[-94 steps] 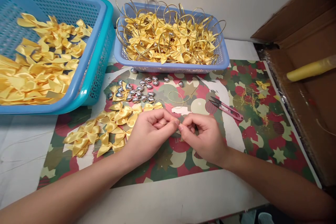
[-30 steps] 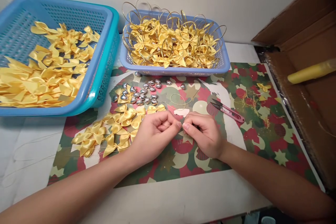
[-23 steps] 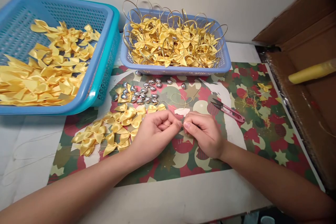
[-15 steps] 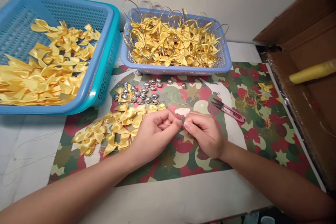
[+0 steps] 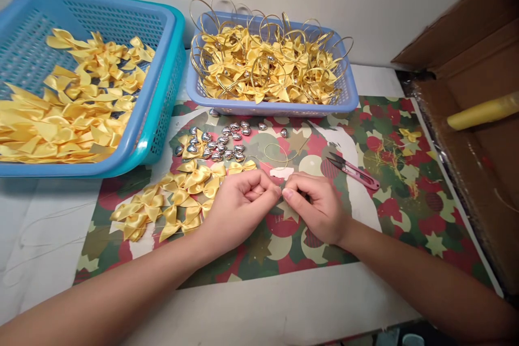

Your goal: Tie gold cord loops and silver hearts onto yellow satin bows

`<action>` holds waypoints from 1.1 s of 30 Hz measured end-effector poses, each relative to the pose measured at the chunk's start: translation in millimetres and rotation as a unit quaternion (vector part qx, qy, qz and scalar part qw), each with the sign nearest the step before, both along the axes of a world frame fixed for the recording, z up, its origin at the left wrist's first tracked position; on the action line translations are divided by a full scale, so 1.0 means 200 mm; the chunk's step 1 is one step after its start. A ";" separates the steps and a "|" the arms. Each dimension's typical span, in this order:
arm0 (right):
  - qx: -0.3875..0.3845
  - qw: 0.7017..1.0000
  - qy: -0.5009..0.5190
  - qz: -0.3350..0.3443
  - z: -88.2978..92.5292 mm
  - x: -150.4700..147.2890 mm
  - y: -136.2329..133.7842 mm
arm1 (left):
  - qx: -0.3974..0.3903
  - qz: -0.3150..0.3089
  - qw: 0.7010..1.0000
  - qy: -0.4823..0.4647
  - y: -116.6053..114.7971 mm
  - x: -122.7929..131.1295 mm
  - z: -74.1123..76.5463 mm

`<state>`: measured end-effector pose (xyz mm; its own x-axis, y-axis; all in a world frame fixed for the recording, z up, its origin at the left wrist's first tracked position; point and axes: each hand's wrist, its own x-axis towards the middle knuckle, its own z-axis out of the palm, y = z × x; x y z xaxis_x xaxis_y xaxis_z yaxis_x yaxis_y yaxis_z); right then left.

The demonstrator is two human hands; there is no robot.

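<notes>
Left hand: At frame centre, the left hand (image 5: 243, 203) has its fingers curled, thumb and index tip pressed together; whether anything is caught between them is too small to tell.
Right hand: Just beside it, the right hand (image 5: 320, 205) is curled likewise, thumb toward the left fingertips; I cannot tell whether it grasps anything.
Shift in the hands: The right thumb sits slightly closer to the left fingertips than half a second ago; otherwise the pose is nearly the same.
Shift in the view: Against three seconds ago, the baskets at upper left and top centre appear slightly lower and farther right.
Thread: A loop of fine thread (image 5: 286, 155) lies above the hands, its curve much as before.
Yellow bows: The loose yellow bows (image 5: 194, 175) lie left of centre, some partly behind the left hand, in the same arrangement as earlier.
Silver hearts: The silver hearts (image 5: 222, 140) remain scattered above the bows.
Snips: The pink-handled snips (image 5: 359, 174) lie right of centre, unmoved on the patterned sheet (image 5: 243, 265).
Baskets: The blue basket (image 5: 154, 65) at upper left holds bows; the lilac basket (image 5: 271, 108) at top centre holds bows with gold rings.
</notes>
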<state>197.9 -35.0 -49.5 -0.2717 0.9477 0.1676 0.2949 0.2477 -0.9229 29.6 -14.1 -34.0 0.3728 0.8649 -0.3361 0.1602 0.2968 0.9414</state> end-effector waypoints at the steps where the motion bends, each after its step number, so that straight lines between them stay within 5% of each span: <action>1: 0.001 1.000 0.000 -0.001 0.00 0.00 0.00 | 0.001 0.000 1.000 0.001 0.00 0.00 0.00; 33: 0.006 1.000 -0.013 0.004 0.00 0.00 0.00 | -0.002 0.003 1.000 -0.012 0.00 0.00 -0.01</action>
<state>198.3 -35.5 -49.4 -0.2838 0.9436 0.1707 0.3170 0.2603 -0.9120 30.6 -14.8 -35.1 0.3749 0.8659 -0.3313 0.1365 0.3019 0.9435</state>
